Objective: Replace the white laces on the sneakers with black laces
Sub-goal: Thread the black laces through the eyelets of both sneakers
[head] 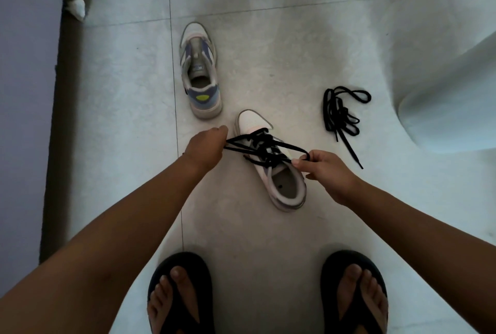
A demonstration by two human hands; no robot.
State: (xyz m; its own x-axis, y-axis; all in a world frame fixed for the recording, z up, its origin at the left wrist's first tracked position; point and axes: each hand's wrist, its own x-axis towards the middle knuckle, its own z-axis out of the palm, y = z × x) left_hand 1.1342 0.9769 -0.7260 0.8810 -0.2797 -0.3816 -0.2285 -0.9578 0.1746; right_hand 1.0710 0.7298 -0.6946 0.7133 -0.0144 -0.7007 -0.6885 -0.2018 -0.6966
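Observation:
A white sneaker [285, 186] lies on the floor between my hands, threaded with a black lace [264, 149]. My left hand [205, 145] grips one loop of that lace and holds it out to the left. My right hand [326, 168] pinches the other loop on the right, beside the shoe's opening. A second sneaker [200, 70], grey, white and blue with a yellow heel patch, stands farther away with no lace in it. A loose black lace [342, 116] lies in a bundle on the floor to the right.
My feet in black flip-flops [182, 296] stand at the bottom of the view. A dark skirting strip [67, 92] and a purple wall run along the left. White cloth [451, 108] covers the floor at the right. A small white lump [77, 9] sits by the skirting.

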